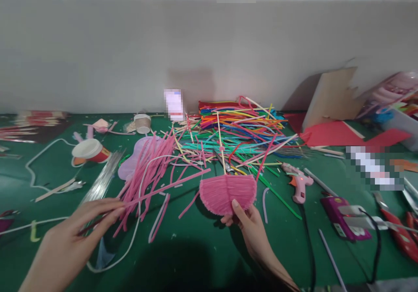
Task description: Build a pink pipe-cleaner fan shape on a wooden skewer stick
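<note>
My left hand (94,222) pinches one end of a pink pipe cleaner (176,183), whose other end reaches toward the middle. Between the thumb and fingers of my right hand (246,222) is a pink half-round piece (228,192) made of rows of pipe cleaners with a seam down its centre. A thin pale stick (220,131) rises above its flat top edge. The fingers behind the piece are partly hidden. Just beyond my left hand lies a heap of pink pipe cleaners (153,166), partly over a lilac flat shape (132,157).
Many coloured pipe cleaners (241,122) are piled at the back. A pink glue gun (298,183) and purple power strip (342,218) lie to the right, with cables. At left are a paper cup (93,150), clear sticks (104,174) and a white cord (133,239). A pale partition (130,48) stands behind.
</note>
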`<state>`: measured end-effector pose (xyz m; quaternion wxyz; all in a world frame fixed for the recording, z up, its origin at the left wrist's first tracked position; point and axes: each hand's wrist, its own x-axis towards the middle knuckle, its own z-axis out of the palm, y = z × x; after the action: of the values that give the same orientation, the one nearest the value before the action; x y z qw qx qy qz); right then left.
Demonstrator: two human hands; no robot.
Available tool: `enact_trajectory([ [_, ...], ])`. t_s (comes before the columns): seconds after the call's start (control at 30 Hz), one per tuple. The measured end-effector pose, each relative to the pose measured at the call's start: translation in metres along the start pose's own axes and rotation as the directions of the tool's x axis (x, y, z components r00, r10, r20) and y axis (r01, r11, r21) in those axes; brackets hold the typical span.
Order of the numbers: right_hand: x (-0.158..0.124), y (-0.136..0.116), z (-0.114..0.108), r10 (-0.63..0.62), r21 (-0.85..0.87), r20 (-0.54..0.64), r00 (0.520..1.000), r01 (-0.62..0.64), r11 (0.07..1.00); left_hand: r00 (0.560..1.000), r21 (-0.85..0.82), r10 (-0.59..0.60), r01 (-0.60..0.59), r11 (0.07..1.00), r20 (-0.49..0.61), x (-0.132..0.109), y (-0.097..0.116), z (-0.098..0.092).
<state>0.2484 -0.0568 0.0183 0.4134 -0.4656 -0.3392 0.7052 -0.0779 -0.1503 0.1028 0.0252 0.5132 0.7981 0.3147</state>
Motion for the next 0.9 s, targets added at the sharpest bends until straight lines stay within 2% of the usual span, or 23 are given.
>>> enact_trajectory([
  [0.07, -0.001, 0.0, 0.002, 0.004, -0.008, 0.009, 1.0, -0.003, 1.0, 0.991, -0.012, 0.072, -0.071, 0.997, 0.114, 0.006, 0.004, 0.003],
  [0.1, -0.001, 0.0, 0.003, 0.004, -0.013, 0.015, 1.0, -0.004, 1.0, 0.985, -0.013, 0.104, -0.103, 0.995, 0.138, 0.008, 0.006, 0.004],
  [0.27, -0.001, -0.005, 0.01, -0.017, -0.071, 0.058, 0.998, 0.021, 0.997, 0.978, 0.003, 0.171, -0.173, 0.985, 0.12, 0.017, 0.014, 0.01],
  [0.43, -0.002, -0.009, 0.014, -0.046, -0.149, 0.11, 0.993, 0.063, 0.987, 0.96, -0.072, 0.19, -0.179, 0.981, 0.206, 0.019, 0.017, 0.025],
  [0.53, -0.003, -0.008, 0.015, -0.035, -0.181, 0.139, 0.99, 0.06, 0.982, 0.949, -0.136, 0.17, -0.137, 0.981, 0.267, 0.018, 0.022, 0.033],
  [0.67, -0.002, -0.002, 0.016, -0.015, -0.21, 0.177, 0.984, 0.052, 0.976, 0.895, -0.119, 0.12, -0.075, 0.99, 0.43, 0.017, 0.032, 0.04],
  [0.73, -0.002, 0.002, 0.018, -0.007, -0.211, 0.18, 0.984, 0.046, 0.976, 0.906, -0.1, 0.13, -0.098, 0.99, 0.404, 0.018, 0.038, 0.044],
  [0.83, 0.0, 0.009, 0.021, 0.025, -0.228, 0.171, 0.985, 0.015, 0.974, 0.948, -0.078, 0.156, -0.14, 0.987, 0.278, 0.022, 0.049, 0.052],
  [0.9, 0.0, 0.014, 0.022, 0.054, -0.247, 0.169, 0.984, -0.011, 0.969, 0.943, -0.107, 0.196, -0.174, 0.979, 0.268, 0.026, 0.06, 0.064],
])
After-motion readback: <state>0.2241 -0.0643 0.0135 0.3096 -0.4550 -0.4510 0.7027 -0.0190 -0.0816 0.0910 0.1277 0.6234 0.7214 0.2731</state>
